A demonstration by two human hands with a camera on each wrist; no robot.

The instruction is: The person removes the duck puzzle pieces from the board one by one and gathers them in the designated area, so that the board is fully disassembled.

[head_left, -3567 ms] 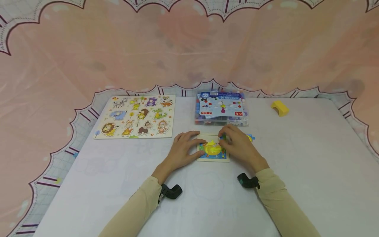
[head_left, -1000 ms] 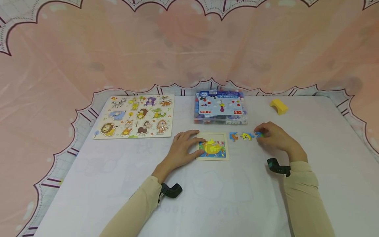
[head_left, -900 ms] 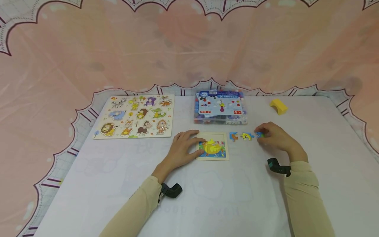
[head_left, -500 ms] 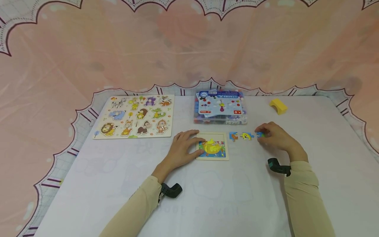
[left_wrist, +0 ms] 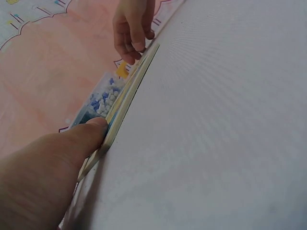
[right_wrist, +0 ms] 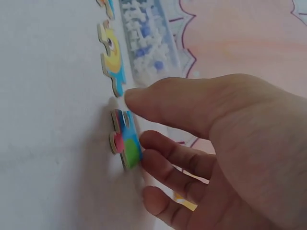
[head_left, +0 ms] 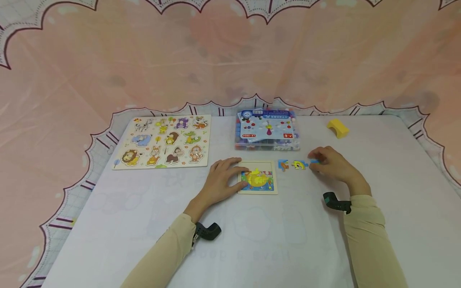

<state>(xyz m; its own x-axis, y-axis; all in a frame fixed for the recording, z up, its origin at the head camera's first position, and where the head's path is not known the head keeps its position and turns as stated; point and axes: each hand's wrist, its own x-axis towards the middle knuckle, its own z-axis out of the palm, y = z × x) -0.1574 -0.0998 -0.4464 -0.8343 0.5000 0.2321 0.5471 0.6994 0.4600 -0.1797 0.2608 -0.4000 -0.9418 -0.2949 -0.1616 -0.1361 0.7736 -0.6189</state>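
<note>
Left hand (head_left: 220,181): fingers relaxed and flat, resting on the left edge of the puzzle board (head_left: 258,178).
Right hand (head_left: 330,164): fingers curled, touching a blue puzzle piece (right_wrist: 125,139) on the bench (head_left: 378,168), right of two loose pieces.

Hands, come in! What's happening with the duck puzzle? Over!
Left hand presses duck puzzle tray flat. Right hand touches loose blue piece, grip uncertain. Two more pieces lie between; nothing blocking.

My arms are covered by long beige sleeves (head_left: 371,240) that end at the wrists. A small black camera mount (head_left: 336,201) is strapped just behind my right hand (head_left: 333,164), and another behind my left hand (head_left: 223,180).
</note>
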